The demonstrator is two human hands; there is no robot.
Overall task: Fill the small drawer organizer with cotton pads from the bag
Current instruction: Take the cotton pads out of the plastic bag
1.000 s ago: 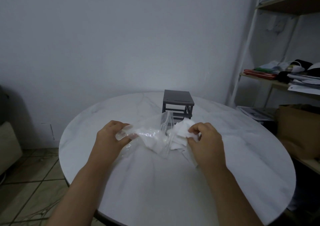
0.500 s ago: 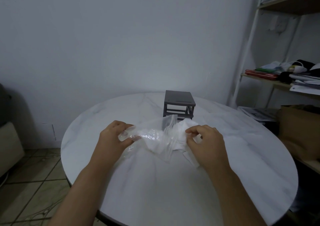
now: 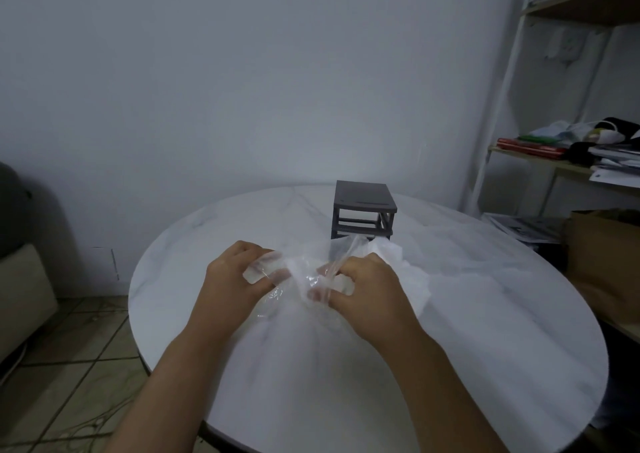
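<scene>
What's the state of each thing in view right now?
bag: clear, crumpled, held over the table by both hands; open or sealed, cannot tell.
pads: white, bunched by the right hand; in or out of the bag is unclear.
organizer: upright behind the bag, no pads seen in it.
left hand: grips the bag's left end.
right hand: pinches the bag's right part.
table: bears the organizer.

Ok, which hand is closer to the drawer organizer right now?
The right hand, gripping the plastic bag just in front of the dark organizer, beside the bulging white pads. The left hand holds the bag's other side, further to the left.
</scene>
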